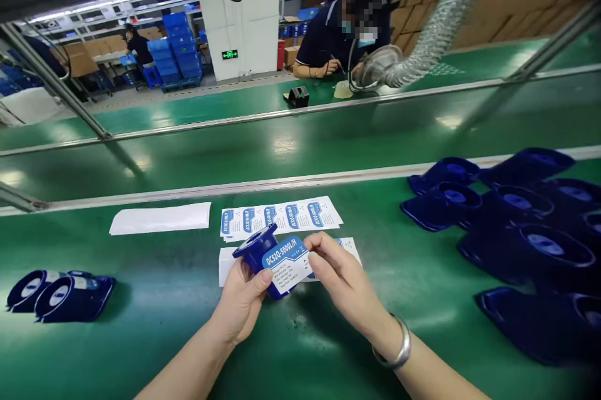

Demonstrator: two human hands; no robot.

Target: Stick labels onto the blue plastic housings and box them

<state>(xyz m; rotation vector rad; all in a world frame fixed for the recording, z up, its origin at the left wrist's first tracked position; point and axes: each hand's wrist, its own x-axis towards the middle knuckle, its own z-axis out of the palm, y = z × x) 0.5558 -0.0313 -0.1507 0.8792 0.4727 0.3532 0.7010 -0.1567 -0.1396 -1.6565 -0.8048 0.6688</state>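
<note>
Held casing (254,257) — dark blue, label (289,263) on it blue and white with white and dark lettering, label sheets (282,218) at twelve o'clock white with repeated blue panels, worktop (154,337) green, casings (521,243) at two o'clock — deep navy, bracelet (398,343) silver.

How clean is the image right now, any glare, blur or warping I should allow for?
Head view: glare spots on the green belt; wide-angle stretch toward the edges; dark blue parts at right soft and underlit; label heading readable, its small print barely.

Green bench (375,337): blue housings (516,206) R + L, label sheets (282,217) mid, w/ white paper (162,218).
</note>
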